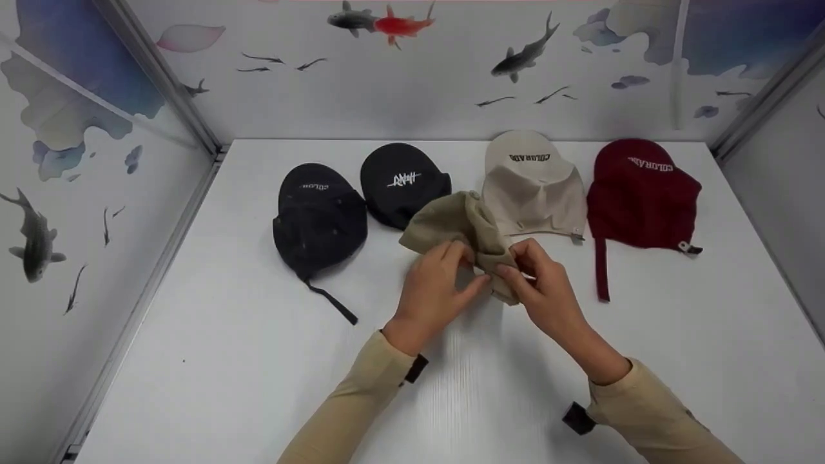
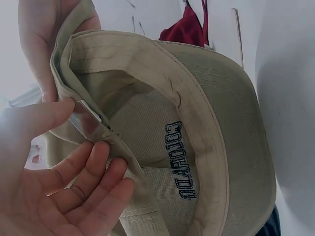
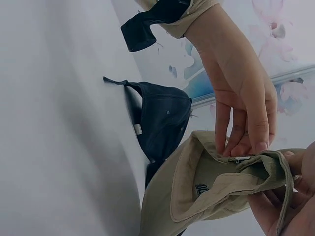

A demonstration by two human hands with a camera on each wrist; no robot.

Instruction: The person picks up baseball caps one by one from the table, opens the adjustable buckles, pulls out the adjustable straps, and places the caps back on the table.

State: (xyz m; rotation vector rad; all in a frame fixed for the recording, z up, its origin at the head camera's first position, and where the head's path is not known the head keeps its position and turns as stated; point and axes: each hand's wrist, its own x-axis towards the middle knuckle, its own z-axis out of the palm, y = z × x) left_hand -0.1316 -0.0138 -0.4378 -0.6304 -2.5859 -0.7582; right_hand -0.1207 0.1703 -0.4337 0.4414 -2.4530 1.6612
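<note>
A khaki green baseball cap (image 1: 445, 222) is held up off the white table between both hands, its inside facing the person. The left hand (image 1: 432, 293) pinches the back edge, thumb and fingertips beside a shiny metal buckle (image 2: 87, 122). The right hand (image 1: 551, 296) grips the back strap (image 3: 283, 177) close by, thumb on the near side. In the left wrist view, the brim (image 2: 241, 123) points right and reversed dark lettering (image 2: 179, 162) shows inside the crown. Some right fingers are hidden behind the fabric.
Along the table's back lie a navy cap (image 1: 319, 219) with a loose strap, a black cap (image 1: 399, 187), a beige cap (image 1: 535, 187) and a dark red cap (image 1: 644, 193) with its strap hanging forward. Printed panels (image 1: 438, 84) enclose the table (image 1: 225, 361).
</note>
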